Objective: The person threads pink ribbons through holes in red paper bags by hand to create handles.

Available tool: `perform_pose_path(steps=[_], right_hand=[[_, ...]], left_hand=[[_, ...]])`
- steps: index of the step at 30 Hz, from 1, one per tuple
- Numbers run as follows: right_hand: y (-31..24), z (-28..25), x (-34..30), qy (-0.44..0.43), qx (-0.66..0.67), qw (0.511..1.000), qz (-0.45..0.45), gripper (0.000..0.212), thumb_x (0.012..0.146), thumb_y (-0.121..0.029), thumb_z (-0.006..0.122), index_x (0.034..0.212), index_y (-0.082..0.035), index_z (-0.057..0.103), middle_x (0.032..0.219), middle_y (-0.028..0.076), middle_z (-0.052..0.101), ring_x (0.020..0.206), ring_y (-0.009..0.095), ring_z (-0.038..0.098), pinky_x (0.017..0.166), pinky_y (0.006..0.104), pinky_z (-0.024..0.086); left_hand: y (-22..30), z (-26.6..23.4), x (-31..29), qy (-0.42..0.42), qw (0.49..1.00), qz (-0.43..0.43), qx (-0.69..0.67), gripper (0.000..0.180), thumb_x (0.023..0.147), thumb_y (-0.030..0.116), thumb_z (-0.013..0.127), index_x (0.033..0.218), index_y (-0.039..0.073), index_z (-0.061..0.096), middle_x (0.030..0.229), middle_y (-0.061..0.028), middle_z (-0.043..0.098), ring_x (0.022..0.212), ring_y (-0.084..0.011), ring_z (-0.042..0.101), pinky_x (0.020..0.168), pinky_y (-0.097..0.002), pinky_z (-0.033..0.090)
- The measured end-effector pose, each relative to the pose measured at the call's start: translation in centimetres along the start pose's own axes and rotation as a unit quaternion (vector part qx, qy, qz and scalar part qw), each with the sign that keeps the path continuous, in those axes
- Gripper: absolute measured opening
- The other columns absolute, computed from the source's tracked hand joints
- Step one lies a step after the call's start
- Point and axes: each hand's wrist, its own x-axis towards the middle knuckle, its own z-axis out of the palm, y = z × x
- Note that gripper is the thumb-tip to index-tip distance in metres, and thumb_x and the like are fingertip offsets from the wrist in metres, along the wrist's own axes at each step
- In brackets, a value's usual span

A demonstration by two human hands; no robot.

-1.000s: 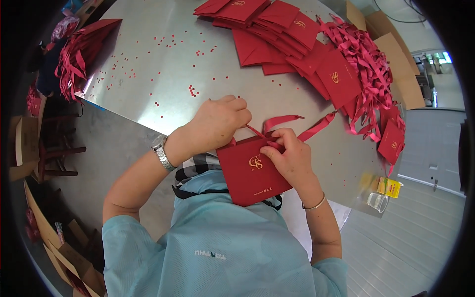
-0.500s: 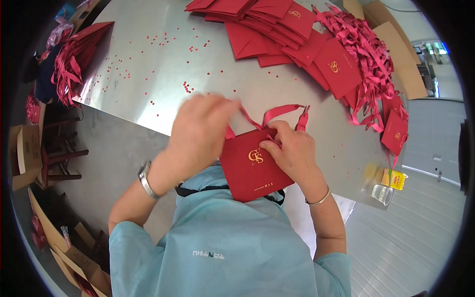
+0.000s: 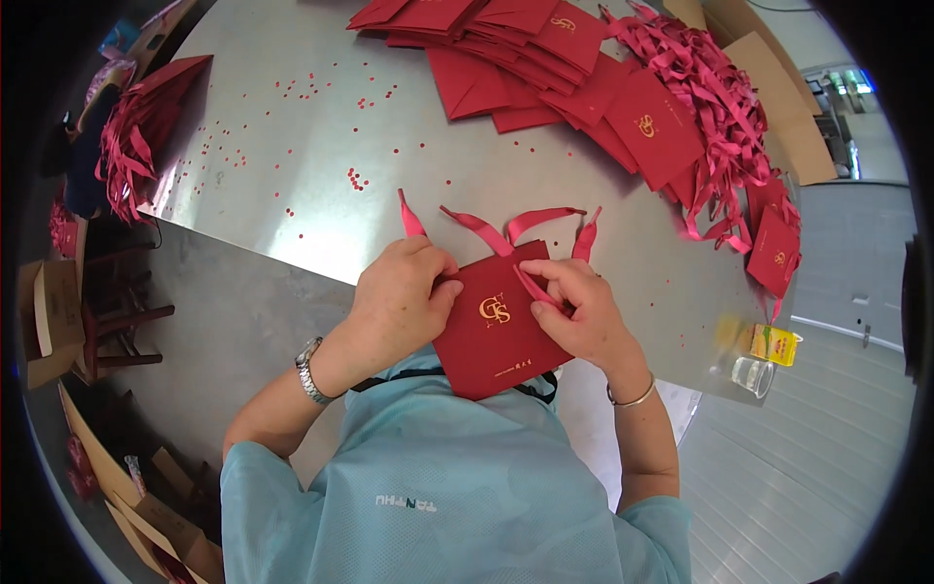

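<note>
The red paper bag was by the worktop; it seemed light, stiff, creasable, best held by its rim; right hand pinched that; left hand, grip unclear.

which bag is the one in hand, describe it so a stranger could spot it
Find the metal table, then its near edge, by the person's waist. Between the left hand and right hand is a red bag with a gold emblem. Unlike the bags in the pile across the table, it sits between both hands, pink ribbons fanning out above its top.
</note>
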Motion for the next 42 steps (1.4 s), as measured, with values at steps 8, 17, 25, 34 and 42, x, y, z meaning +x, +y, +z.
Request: perform_pose_path(steps=[8, 17, 25, 34, 42], right_hand=[[3.1, -3.2, -0.3, 0.302, 0.006, 0.938, 0.173, 0.025, 0.086, -0.015, 0.063, 0.108, -0.004, 0.065, 0.091, 0.013, 0.067, 0.078, 0.028, 0.063, 0.076, 0.0381, 0.051], [3.5, -4.4, 4.1, 0.145, -0.193, 0.946, 0.219, 0.023, 0.081, -0.018, 0.07, 0.093, 0.001, 0.065, 0.079, 0.01, 0.069, 0.072, 0.014, 0.065, 0.066, 0.0282, 0.05], [2.8, -5.3, -4.3, 0.414, 0.394, 0.821, 0.027, 0.008, 0.087, 0.003, 0.052, 0.094, -0.001, 0.052, 0.088, 0.017, 0.066, 0.076, 0.021, 0.061, 0.071, 0.0333, 0.051], [0.7, -1.7, -9.3, 0.377, 0.437, 0.81, -0.105, 0.024, 0.084, -0.002, 0.069, 0.092, -0.004, 0.047, 0.079, 0.009, 0.058, 0.064, 0.014, 0.051, 0.059, 0.0263, 0.042], [-2.0, 0.5, -8.0, 0.513, 0.225, 0.817, -0.135, 0.024, 0.088, -0.007, 0.07, 0.093, -0.004, 0.046, 0.086, 0.012, 0.062, 0.068, 0.014, 0.054, 0.066, 0.0266, 0.046]], left_hand=[[0.6, -0.8, -0.4, -0.013, 0.999, 0.001, -0.037, 0.015, 0.077, 0.007, 0.07, 0.089, 0.001, 0.064, 0.086, -0.0117, 0.06, 0.084, -0.0308, 0.059, 0.072, -0.0395, 0.05], [0.5, -0.7, -0.2, -0.018, 0.999, 0.003, -0.05, 0.015, 0.077, 0.006, 0.069, 0.089, 0.0, 0.062, 0.085, -0.0135, 0.058, 0.081, -0.0299, 0.058, 0.07, -0.0387, 0.048], [0.0, -1.2, -0.9, -0.026, 0.998, -0.057, -0.022, 0.015, 0.077, 0.007, 0.069, 0.086, -0.001, 0.061, 0.085, -0.0151, 0.059, 0.079, -0.0325, 0.059, 0.07, -0.0408, 0.048], [0.1, -0.9, -0.9, -0.026, 0.999, -0.048, 0.008, 0.016, 0.079, 0.012, 0.068, 0.088, 0.0, 0.061, 0.086, -0.0157, 0.062, 0.082, -0.0331, 0.06, 0.071, -0.0414, 0.049], [0.0, -0.9, -1.2, -0.022, 0.999, -0.038, -0.006, 0.016, 0.08, 0.011, 0.068, 0.09, 0.0, 0.062, 0.086, -0.0153, 0.062, 0.08, -0.032, 0.061, 0.07, -0.0405, 0.05]])
